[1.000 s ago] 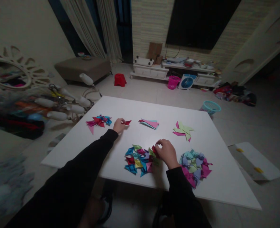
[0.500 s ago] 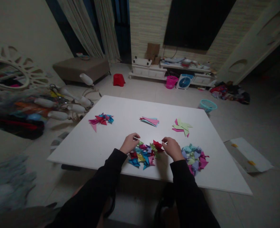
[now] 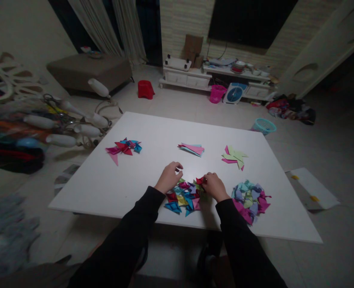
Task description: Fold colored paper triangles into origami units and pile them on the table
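A heap of many-coloured folded paper pieces (image 3: 181, 200) lies near the front edge of the white table (image 3: 105, 188). My left hand (image 3: 169, 177) hovers at the heap's upper left, fingers curved and apart from the thumb, holding nothing. At the upper right of the heap, my right hand (image 3: 214, 186) has its fingers closed around a red folded paper piece (image 3: 199, 181), partly hidden by the fingertips. Beside my right wrist sits a second heap of folded paper (image 3: 250, 202) in magenta, lilac, mint and pale green.
Farther back on the table lie a red and blue paper cluster (image 3: 124, 147), a flat pink and light-blue stack (image 3: 192, 149) and green and magenta pieces (image 3: 234, 157). Lamp arms (image 3: 87, 130) stand close to the left edge. A turquoise basket (image 3: 264, 126) is beyond the far right corner.
My right hand has moved inward and closed on the red paper piece. My left hand has shifted slightly and stays apart from the pieces. The camera view has shifted a little.
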`<state>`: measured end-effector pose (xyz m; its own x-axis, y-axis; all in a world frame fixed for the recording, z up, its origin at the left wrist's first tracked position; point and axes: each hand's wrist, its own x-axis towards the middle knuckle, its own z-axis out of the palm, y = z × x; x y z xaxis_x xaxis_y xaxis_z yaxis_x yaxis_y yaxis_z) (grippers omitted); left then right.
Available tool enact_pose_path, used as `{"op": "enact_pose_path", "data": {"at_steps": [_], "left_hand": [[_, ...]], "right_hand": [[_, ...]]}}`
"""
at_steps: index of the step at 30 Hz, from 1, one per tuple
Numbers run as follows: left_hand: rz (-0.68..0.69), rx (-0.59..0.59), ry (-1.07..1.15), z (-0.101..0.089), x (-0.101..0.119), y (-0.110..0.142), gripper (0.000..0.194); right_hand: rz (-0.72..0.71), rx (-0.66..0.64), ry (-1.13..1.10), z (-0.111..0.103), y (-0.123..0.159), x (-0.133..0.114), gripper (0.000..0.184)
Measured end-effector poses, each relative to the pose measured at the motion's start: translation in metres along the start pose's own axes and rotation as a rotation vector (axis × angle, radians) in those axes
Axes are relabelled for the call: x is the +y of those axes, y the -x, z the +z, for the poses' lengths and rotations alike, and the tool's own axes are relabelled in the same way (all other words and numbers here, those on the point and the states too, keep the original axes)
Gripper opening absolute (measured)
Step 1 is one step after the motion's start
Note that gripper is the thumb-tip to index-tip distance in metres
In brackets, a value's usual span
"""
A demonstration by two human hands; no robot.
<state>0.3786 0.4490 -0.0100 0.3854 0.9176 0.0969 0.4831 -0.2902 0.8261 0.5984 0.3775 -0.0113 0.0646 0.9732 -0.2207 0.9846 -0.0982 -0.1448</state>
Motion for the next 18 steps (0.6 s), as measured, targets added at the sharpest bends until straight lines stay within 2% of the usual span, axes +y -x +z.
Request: {"op": "enact_pose_path", "data": {"at_steps": [3, 6, 8, 13, 15, 18], "left_hand": [[-0.010, 0.012, 0.012, -0.006, 0.000, 0.001, 0.012], [-0.056, 0.012, 0.082, -0.009, 0.007, 0.004, 0.010], [-0.122, -0.022, 0.207, -0.009, 0.012, 0.007, 0.009], [-0.319, -0.162, 0.661, 0.001, 0.027, 0.014, 0.030], [-0.321, -0.155, 0.712, 0.003, 0.031, 0.014, 0.030], [-0.247, -0.093, 0.671, 0.005, 0.034, 0.011, 0.022]], "right_hand": [[-0.027, 0.021, -0.051, 0.000, 0.000, -0.001, 0.012], [-0.120, 0.092, -0.199, -0.004, 0.002, -0.006, 0.009], [-0.213, 0.180, -0.307, -0.010, 0.006, -0.013, 0.007], [-0.376, 0.377, -0.416, -0.023, 0.017, -0.034, 0.009], [-0.402, 0.406, -0.425, -0.025, 0.019, -0.038, 0.009], [-0.417, 0.413, -0.433, -0.027, 0.020, -0.039, 0.010]]}}
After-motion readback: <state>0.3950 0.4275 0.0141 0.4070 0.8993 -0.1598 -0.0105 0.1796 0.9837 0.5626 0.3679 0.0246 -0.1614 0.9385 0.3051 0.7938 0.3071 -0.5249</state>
